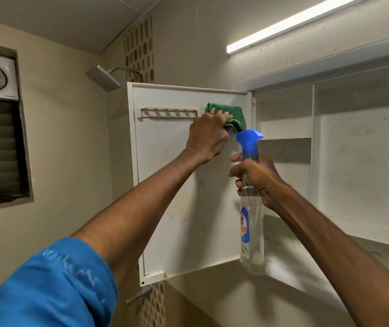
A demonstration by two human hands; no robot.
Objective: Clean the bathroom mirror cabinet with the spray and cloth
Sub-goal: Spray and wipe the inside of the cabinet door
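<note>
Wiping in hand: left hand (pixel 209 135) clutches the green cloth (pixel 226 114) against the open cabinet door (pixel 172 185), upper corner. Right hand (pixel 257 179) grips the spray bottle (pixel 251 208) just below. Next: wipe down toward the stained lower panel.

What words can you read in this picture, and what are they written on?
Spray bottle label: only the red letters "in" show, the end of a name partly hidden; the small print below is too blurred to read.
Blue sleeve: faint whitish marks, too blurred to read.
No other writing shows.
</note>
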